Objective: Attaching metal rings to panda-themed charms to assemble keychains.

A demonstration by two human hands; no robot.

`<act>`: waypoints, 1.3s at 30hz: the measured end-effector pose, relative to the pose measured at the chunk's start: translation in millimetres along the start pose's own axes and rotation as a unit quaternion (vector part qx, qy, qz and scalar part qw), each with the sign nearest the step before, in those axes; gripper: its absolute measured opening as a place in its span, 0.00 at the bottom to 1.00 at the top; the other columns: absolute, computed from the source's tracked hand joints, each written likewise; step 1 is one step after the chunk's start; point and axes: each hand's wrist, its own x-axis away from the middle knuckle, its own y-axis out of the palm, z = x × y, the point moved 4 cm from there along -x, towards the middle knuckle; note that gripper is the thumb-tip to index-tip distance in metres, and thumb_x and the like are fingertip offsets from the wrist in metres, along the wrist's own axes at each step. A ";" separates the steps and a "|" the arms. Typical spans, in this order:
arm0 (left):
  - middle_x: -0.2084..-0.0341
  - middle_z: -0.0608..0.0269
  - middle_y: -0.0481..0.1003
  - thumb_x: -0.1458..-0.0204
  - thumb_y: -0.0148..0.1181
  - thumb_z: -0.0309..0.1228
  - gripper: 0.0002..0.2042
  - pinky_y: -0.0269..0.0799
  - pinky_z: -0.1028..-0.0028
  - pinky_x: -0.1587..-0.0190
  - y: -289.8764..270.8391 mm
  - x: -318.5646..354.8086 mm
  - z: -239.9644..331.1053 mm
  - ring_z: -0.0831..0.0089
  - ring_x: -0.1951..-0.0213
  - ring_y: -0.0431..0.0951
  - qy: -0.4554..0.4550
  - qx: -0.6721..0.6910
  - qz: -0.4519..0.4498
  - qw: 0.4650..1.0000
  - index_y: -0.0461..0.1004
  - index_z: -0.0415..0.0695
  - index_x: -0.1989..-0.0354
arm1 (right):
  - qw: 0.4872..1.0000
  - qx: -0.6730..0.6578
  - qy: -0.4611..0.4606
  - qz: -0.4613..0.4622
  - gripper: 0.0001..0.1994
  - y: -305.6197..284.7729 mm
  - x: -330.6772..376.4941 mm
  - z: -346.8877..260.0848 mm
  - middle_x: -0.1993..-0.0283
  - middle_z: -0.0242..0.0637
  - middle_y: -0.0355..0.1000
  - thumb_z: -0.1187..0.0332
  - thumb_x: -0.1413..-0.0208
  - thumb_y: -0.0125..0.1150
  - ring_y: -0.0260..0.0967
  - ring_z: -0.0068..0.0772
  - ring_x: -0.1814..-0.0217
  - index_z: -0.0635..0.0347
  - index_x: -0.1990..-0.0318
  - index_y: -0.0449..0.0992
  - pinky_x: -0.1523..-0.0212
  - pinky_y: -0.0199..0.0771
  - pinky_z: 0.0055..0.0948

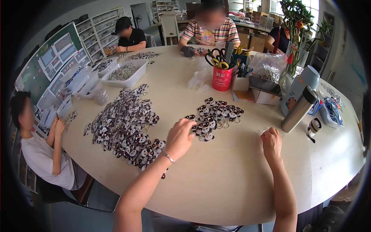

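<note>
My left hand (pixel 179 139), with a metal bangle at the wrist, reaches over the left edge of a small pile of panda-face charms (pixel 216 115) with rings. Its fingers are bent and a little apart, and nothing shows between them. A much larger heap of the same black-and-white charms (pixel 127 123) spreads to its left. Over to the right, my right hand (pixel 272 143) rests by the tabletop with curled fingers pressed together. A small pale bit shows at its fingertips, too small to name.
Beyond the small pile stand a red pot of scissors (pixel 222 79) and a box with a bag of rings (pixel 266 73). A steel flask (pixel 299 110) and a blue bottle (pixel 299 91) stand right. White bins (pixel 125 79) line the far left. Several people sit around the table (pixel 216 185).
</note>
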 end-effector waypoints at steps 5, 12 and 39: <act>0.62 0.47 0.75 0.52 0.63 0.44 0.22 0.70 0.63 0.55 -50.7 45.7 -38.6 0.58 0.58 0.76 -0.204 -0.305 -0.192 0.910 0.72 0.33 0.63 | 0.984 -0.035 0.011 0.172 0.03 -26.1 -4.1 -3.2 0.68 0.38 0.67 0.75 0.49 0.62 0.66 0.41 0.64 0.64 0.72 0.75 0.62 0.66 0.38; 0.55 0.43 0.73 0.47 0.58 0.41 0.24 0.64 0.67 0.43 5.6 92.4 30.2 0.55 0.48 0.71 0.114 -0.290 -0.034 0.949 0.69 0.30 0.51 | 0.974 -0.103 -0.092 0.182 0.04 -60.4 14.8 -53.7 0.65 0.40 0.69 0.81 0.54 0.63 0.67 0.41 0.65 0.65 0.69 0.76 0.66 0.69 0.36; 0.69 0.49 0.75 0.63 0.56 0.27 0.10 0.77 0.70 0.57 10.0 146.8 79.1 0.57 0.61 0.75 0.285 -0.016 -0.042 0.958 0.77 0.33 0.74 | 0.924 -0.281 -0.256 -0.050 0.17 -22.9 99.8 -189.4 0.74 0.33 0.70 0.83 0.73 0.65 0.66 0.32 0.78 0.63 0.68 0.79 0.80 0.68 0.26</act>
